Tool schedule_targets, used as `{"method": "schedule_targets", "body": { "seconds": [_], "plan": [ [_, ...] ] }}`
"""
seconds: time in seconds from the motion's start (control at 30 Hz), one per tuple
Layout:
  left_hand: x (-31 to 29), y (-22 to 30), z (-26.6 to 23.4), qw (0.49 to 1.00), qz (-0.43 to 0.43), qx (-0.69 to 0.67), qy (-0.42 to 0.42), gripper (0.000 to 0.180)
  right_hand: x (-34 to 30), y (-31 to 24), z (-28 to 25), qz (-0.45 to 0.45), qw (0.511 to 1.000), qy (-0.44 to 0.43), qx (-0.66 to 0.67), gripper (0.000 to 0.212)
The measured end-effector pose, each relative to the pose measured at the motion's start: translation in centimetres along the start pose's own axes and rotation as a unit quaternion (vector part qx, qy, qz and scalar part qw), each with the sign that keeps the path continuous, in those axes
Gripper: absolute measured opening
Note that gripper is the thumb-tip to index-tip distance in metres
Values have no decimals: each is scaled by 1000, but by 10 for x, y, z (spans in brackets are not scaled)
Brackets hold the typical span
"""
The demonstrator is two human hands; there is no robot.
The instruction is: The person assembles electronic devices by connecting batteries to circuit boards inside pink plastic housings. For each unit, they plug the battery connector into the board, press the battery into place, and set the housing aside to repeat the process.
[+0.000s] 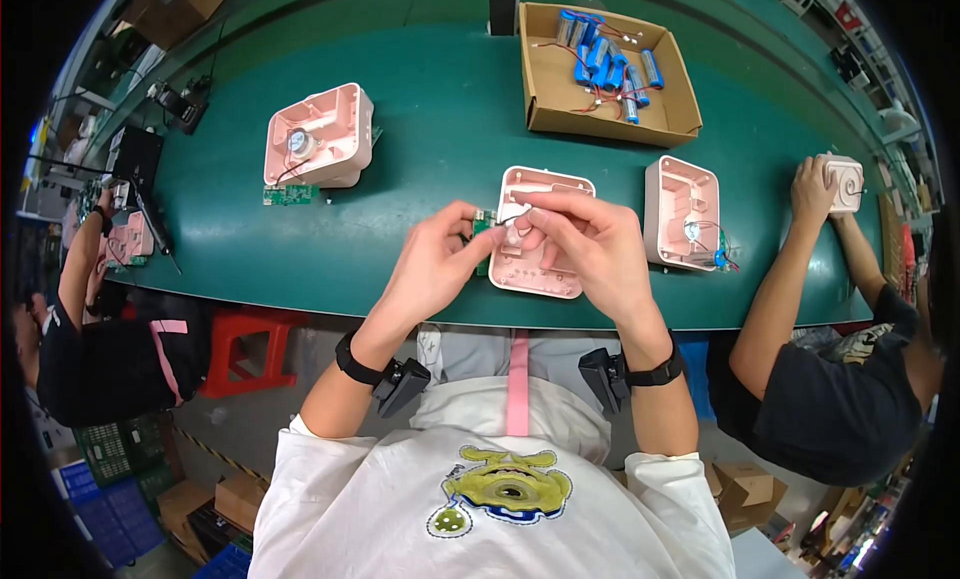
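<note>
Left hand (432,259) angled to one o'clock, thumb reaching toward two. Right hand (600,254) angled to eleven, thumb and forefinger pinched. Left forearm (338,404) enters from seven o'clock, right forearm (664,419) from five.

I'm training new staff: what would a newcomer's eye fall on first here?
Probably the open pink casing in the middle, with the left hand and right hand close together over it. Then the bright blue cylinders in the cardboard box, toward the far side of the green table.

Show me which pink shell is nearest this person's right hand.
The middle shell, partly covered by the right hand; the left shell and right shell lie clear of that hand.
</note>
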State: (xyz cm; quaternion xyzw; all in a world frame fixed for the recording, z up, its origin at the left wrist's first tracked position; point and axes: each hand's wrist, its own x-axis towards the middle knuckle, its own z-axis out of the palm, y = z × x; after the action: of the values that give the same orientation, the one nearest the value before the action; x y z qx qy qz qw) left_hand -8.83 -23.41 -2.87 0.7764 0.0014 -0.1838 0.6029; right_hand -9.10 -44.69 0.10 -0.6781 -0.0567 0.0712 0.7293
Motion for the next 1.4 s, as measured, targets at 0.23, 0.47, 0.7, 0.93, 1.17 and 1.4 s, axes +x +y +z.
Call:
{"method": "schedule_targets", "body": {
  "seconds": [0.23,0.47,0.7,0.93,1.17,1.4],
  "plan": [
    [-3,1,12,983,127,82,108,19,-2,-8,-4,77,997,11,29,11],
    [5,-2,15,970,182,77,142,18,-1,-6,-10,89,994,0,56,12],
    [7,-4,17,961,226,64,143,18,1,-5,0,95,995,28,-7,14],
    [5,-2,17,961,227,50,148,19,3,0,4,85,995,28,-38,12],
    [6,-6,18,965,219,27,142,20,-1,0,5,71,997,14,-20,11],
    [8,-5,17,963,230,32,133,21,3,2,11,51,987,28,-149,10]
  ]
}}
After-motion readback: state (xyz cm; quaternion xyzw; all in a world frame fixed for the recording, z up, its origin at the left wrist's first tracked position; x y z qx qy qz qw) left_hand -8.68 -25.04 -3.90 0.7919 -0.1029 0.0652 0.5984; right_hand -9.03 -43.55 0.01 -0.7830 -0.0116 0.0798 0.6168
